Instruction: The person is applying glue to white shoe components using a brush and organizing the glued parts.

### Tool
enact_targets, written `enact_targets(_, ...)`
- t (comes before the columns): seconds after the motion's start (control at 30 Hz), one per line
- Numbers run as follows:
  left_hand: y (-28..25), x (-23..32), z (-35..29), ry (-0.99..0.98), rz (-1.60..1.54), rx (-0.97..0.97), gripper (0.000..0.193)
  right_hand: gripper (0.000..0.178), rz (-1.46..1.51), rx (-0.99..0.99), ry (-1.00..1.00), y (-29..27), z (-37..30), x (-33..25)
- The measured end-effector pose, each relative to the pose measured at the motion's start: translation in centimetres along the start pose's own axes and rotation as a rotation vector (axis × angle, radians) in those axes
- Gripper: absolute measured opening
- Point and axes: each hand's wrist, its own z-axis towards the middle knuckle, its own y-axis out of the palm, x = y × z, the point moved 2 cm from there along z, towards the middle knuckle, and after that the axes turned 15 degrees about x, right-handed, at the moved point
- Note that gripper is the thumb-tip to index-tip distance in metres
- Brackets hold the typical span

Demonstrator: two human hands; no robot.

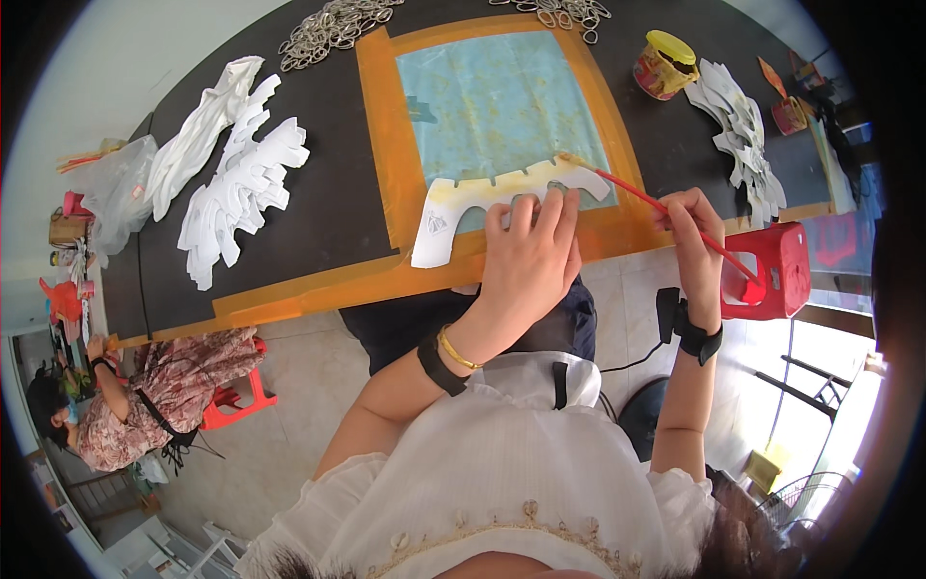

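With the white cut-out piece (502, 205) pinned flat on the counter's (318, 203) blue mat (492, 101) by the spread left hand (526, 261), glue could be smeared onto the fingers if the red-handled brush (656, 205), pinched in the closed right hand (696, 241), is swept too far.

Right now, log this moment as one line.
left hand: pressing white cutout flat | right hand: holding red brush, tip on cutout | surface: blue mat

Two heaps of white cut pieces (231, 164) lie toward the desk's (328, 193) left end, and another stack (743, 135) lies near its right end. Metal rings (333, 24) are piled along the far edge. A yellow-lidded jar (664, 64) stands near the far right corner. A red stool (781, 270) stands just off the near right edge.
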Motion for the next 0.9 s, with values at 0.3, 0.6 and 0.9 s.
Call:
enact_targets(0.3, 0.1, 0.0, 0.0, -0.001, -0.004, -0.004, 0.049, 0.012, -0.03, -0.004, -0.013, -1.5, -1.9, -0.3)
enact_targets(0.6, 0.1, 0.0, 0.1, 0.007, 0.015, 0.014, 0.049, 0.013, -0.006, -0.026, -0.016, -1.0, -1.1, 0.0)
enact_targets(0.9, 0.1, 0.0, 0.0, 0.002, 0.0, 0.017, 0.048, 0.01, -0.015, -0.041, -0.043, -0.7, -2.4, -0.4)
